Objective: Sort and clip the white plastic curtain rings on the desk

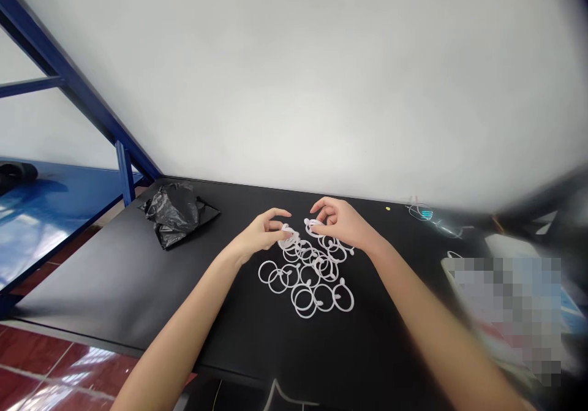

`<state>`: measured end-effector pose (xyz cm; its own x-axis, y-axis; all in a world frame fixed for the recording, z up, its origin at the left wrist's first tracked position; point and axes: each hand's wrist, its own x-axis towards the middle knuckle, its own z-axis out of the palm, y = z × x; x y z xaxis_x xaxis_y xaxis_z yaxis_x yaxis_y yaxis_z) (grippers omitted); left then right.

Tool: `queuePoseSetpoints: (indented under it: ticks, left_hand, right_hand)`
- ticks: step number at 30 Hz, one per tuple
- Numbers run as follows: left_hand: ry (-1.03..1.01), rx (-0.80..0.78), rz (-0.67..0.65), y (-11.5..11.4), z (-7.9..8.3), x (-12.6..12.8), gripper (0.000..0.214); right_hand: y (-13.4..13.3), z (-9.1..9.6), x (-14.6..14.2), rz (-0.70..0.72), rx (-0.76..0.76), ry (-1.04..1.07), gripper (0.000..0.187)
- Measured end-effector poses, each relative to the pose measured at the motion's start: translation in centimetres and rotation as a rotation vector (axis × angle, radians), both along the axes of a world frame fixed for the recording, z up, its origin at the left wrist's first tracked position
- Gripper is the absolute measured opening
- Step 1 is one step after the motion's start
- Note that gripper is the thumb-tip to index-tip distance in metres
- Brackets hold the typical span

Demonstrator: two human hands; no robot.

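Note:
Several white curtain rings (324, 298), each with a small knob, lie loosely overlapping on the black table (248, 337). At the far left edge of this pile, my left hand (263, 232) has its thumb and curled fingers closed on a few white curtain rings (288, 236). Across from it, my right hand (340, 220) pinches another white curtain ring (313, 225) between thumb and fingers. A short gap separates the two hands. The fingers partly hide the rings they hold, so I cannot tell the exact number in each hand.
A crumpled black plastic bag (177, 212) lies at the back left. Clear plastic with a teal label (427, 214) sits at the back right, near a blurred pale package (505, 313). Behind the table rises a white wall (294, 80), with a blue metal frame (92, 108) at left.

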<state>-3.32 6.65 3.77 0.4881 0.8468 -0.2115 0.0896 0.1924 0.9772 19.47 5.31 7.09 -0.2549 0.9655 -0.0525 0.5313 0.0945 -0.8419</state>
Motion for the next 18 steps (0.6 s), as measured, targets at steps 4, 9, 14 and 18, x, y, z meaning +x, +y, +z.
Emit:
queuePoseSetpoints:
  ticks: [4, 9, 14, 18]
  left_hand:
    - [-0.474, -0.413, 0.110, -0.7, -0.6, 0.7, 0.041]
    - [-0.658, -0.532, 0.067, -1.4, -0.2, 0.9, 0.046]
    - [-0.695, -0.483, 0.011, -1.6, -0.3, 0.9, 0.052]
    - [-0.745, -0.471, -0.005, -1.7, -0.2, 0.7, 0.050]
  right_hand:
    - [-0.4, -0.3, -0.9, -0.066, 0.014, 0.190, 0.031]
    - [-0.6, -0.8, -1.7, -0.091, 0.092, 0.297, 0.031]
    - [-0.5, -0.7, -1.5, 0.070, 0.003, 0.339, 0.040]
    - [-0.3, -0.5, -1.0, 0.007, 0.042, 0.400, 0.027]
